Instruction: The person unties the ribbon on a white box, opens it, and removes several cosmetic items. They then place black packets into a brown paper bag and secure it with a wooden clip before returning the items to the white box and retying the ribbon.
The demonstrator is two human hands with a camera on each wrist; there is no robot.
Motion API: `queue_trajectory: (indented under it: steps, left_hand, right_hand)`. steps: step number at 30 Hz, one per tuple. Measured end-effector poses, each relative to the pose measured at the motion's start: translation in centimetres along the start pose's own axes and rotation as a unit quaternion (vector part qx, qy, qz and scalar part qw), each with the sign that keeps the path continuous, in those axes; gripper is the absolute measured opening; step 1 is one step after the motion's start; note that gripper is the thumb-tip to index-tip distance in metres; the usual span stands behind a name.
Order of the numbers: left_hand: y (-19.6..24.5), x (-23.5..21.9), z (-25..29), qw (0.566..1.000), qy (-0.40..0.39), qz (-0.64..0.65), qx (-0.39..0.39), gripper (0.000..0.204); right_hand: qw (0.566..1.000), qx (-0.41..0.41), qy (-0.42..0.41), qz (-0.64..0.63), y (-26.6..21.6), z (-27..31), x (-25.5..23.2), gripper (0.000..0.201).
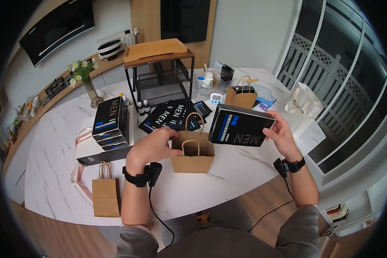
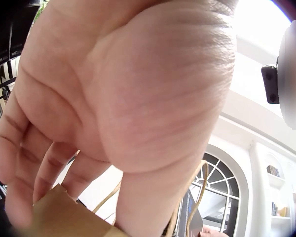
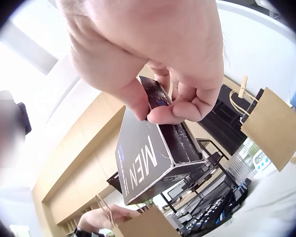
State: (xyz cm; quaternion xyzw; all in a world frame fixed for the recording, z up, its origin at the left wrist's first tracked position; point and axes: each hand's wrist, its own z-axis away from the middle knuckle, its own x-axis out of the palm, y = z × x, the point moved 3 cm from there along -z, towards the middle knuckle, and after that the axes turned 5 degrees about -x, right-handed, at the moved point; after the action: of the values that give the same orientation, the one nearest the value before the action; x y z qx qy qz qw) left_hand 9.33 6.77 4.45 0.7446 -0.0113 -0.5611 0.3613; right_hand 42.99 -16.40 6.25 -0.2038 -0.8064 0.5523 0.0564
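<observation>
A brown paper bag (image 1: 192,165) with two twisted handles stands upright and open at the top. My left hand (image 1: 152,150) holds its left rim; in the left wrist view the curled fingers and thumb of the hand (image 2: 103,98) lie at the bag's edge (image 2: 69,217). To the bag's right, my right hand (image 1: 283,132) grips the right end of a black box (image 1: 241,124) marked MEN, held tilted above the table. The right wrist view shows the thumb and fingers of that hand (image 3: 158,74) pinching the box (image 3: 145,163) at its worn end.
Stacked black boxes (image 1: 109,120) and a small paper bag (image 1: 106,198) are at the left. Black packets (image 1: 172,116) lie behind the middle bag, before a rack (image 1: 159,58). Another paper bag (image 1: 241,98), a timer (image 1: 216,99) and a white bag (image 1: 304,103) stand farther right.
</observation>
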Motion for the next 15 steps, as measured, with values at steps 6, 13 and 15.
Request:
queue_trajectory:
  steps: [6, 13, 15]
  left_hand:
    - [1.3, -0.4, 0.4, 0.999, -0.023, -0.007, -0.036, 0.069]
    - [2.3, -0.8, 0.4, 0.998, -0.029, -0.011, -0.051, 0.064]
    - [2.4, -1.0, 0.3, 0.997, -0.038, -0.008, -0.066, 0.061]
  right_hand:
    - [0.997, -0.009, -0.068, 0.032, -1.6, -0.9, 2.3, 0.051]
    - [0.95, -0.055, -0.176, 0.252, -7.7, -4.7, 7.0, 0.05]
    - [0.934, -0.042, -0.188, 0.3, -10.4, -5.3, 9.2, 0.052]
